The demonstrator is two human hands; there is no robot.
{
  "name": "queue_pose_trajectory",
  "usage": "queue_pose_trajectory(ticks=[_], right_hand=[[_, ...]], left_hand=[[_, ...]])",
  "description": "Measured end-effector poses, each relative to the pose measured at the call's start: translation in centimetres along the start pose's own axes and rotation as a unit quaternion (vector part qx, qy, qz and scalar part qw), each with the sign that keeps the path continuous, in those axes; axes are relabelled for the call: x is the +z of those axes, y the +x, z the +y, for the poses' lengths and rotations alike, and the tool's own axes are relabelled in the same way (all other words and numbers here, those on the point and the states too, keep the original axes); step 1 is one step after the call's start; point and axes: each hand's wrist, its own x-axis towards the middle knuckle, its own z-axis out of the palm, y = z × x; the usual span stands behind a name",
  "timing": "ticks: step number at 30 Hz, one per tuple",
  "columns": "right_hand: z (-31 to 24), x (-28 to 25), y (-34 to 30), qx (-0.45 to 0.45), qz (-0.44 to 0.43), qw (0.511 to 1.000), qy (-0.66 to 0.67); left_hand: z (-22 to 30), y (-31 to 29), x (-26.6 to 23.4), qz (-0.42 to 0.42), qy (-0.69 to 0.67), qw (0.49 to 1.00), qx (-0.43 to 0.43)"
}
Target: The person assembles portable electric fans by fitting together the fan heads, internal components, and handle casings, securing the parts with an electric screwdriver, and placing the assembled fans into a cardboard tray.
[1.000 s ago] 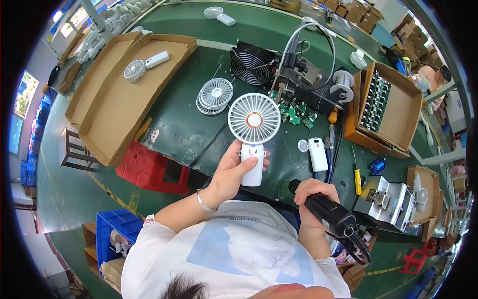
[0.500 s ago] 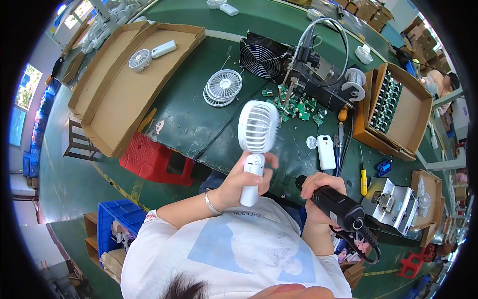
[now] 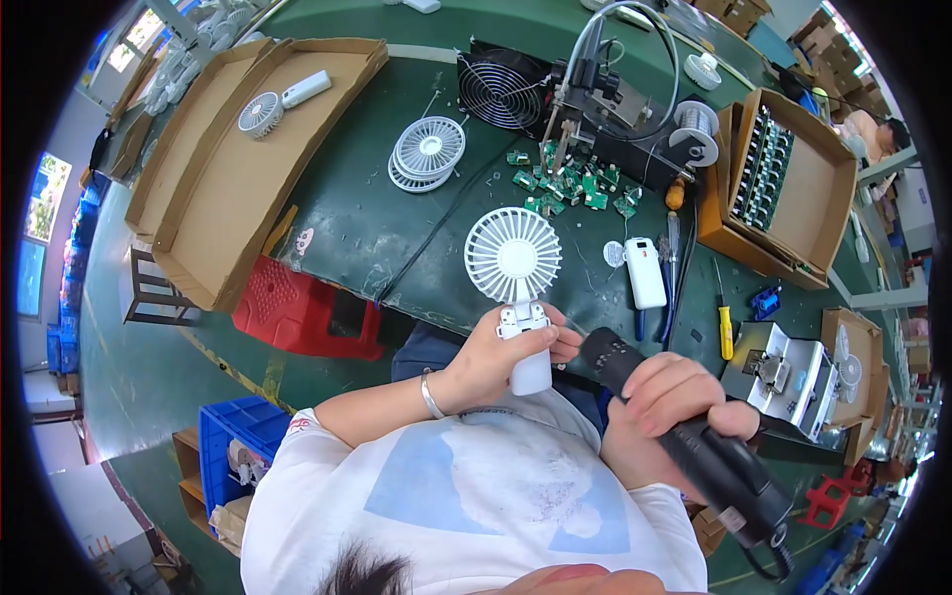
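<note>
Fan (image 3: 514, 258) in L hand (image 3: 488, 355), blk driver (image 3: 709, 458) (elec., prob.) in R hand (image 3: 672, 395).

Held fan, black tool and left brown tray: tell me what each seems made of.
Fan: probably hard plastic, satin white; thin, evenly moulded-looking ribs suggest it.
Tool: likely plastic, with a low sheen along its casing; painted metal can't be ruled out.
Tray: cardboard by its looks, matte, with folded walls and rough edges.

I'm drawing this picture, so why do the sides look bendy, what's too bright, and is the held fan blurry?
Head view: fisheye lens, bending the green table's edges; head view: far-left window, partly washed out; head view: held fan, ribs distinct, not badly blurred.
</note>
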Motion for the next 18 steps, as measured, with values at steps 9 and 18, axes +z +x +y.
queue_pose_trajectory(ticks=[9, 18], right_hand=[[0.1, 1.0, -1.3, -0.012, -0.025, 0.999, 0.016], [0.2, 1.8, -1.7, -0.048, -0.017, 0.998, 0.02]], left_hand=[[-0.6, -0.6, 0.0, 0.002, 0.096, 0.995, 0.025], [-1.5, -1.0, -0.3, 0.003, 0.209, 0.974, 0.084]])
